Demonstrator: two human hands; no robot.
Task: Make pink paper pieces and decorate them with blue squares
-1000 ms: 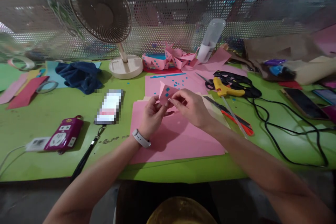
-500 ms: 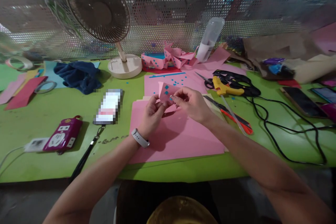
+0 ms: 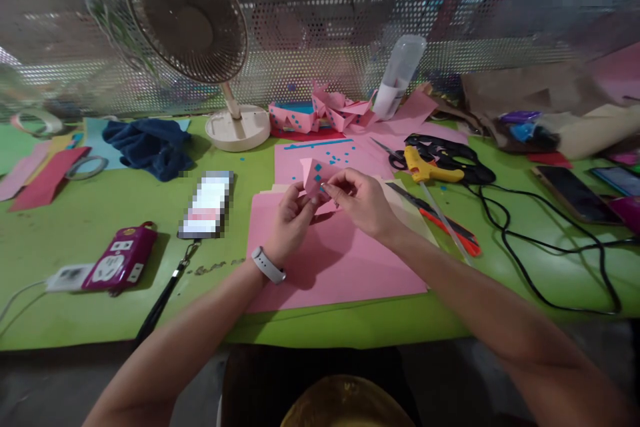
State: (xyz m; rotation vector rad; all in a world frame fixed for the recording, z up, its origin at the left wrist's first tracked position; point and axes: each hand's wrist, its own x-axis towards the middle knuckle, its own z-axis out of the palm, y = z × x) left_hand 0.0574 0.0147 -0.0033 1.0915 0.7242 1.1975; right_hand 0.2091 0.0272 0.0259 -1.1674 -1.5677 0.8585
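A small folded pink paper piece (image 3: 313, 175) with blue square dots is held up between both hands over a stack of pink sheets (image 3: 345, 267). My left hand (image 3: 289, 220), with a white wristband, grips it from below and behind. My right hand (image 3: 363, 203) pinches its right edge with thumb and forefinger. Both hands hover just above the green table (image 3: 90, 213).
A desk fan (image 3: 193, 20) stands at the back left beside a blue cloth (image 3: 150, 143). Finished pink pieces (image 3: 320, 113) and a bottle (image 3: 400, 77) lie behind. A yellow glue gun (image 3: 430, 170), scissors (image 3: 395, 157), cutter (image 3: 440, 223) and black cable (image 3: 540, 247) are right. A phone (image 3: 207, 203) lies left.
The hands and the folded piece have shifted only slightly; the right fingers have adjusted their pinch on its edge.
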